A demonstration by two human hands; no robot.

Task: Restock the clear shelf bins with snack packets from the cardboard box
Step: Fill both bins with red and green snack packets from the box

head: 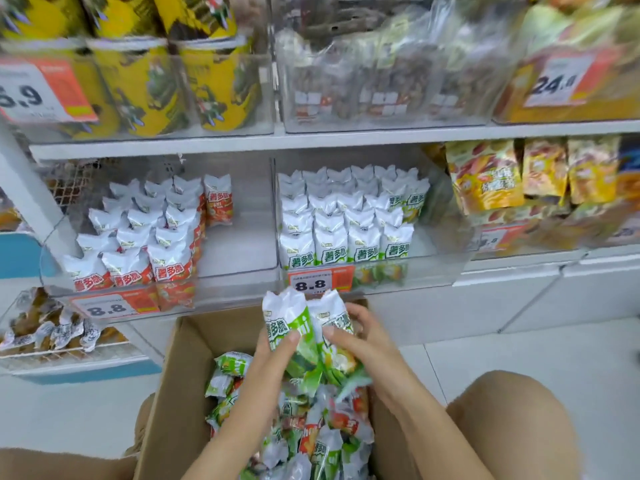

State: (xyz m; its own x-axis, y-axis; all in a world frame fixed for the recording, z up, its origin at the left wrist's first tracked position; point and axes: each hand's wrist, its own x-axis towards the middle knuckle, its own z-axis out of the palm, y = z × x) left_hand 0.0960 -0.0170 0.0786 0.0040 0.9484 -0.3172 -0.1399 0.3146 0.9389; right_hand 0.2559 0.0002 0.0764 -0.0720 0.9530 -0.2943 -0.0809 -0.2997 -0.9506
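Standing upright over the box (180, 372), two green packets (304, 327) point at twelve o'clock toward the green bin (446, 268); left hand (277, 355) and right hand (360, 336) grip one each, right slightly nearer.

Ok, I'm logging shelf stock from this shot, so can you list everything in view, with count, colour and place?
green packets: two, green and white, held above the box
cardboard box: one, brown, on the floor below the shelf
loose packets: many, green and red mixed, inside the box
right bin: one, clear, lower shelf, rows of green packets
left bin: one, clear, lower shelf, red packets filling its left side
price tags: two reading 8.8, orange and white, on the bin fronts
yellow tubs: several, upper shelf left
yellow bags: several, lower shelf right
left hand: grips one green packet
right hand: grips the other
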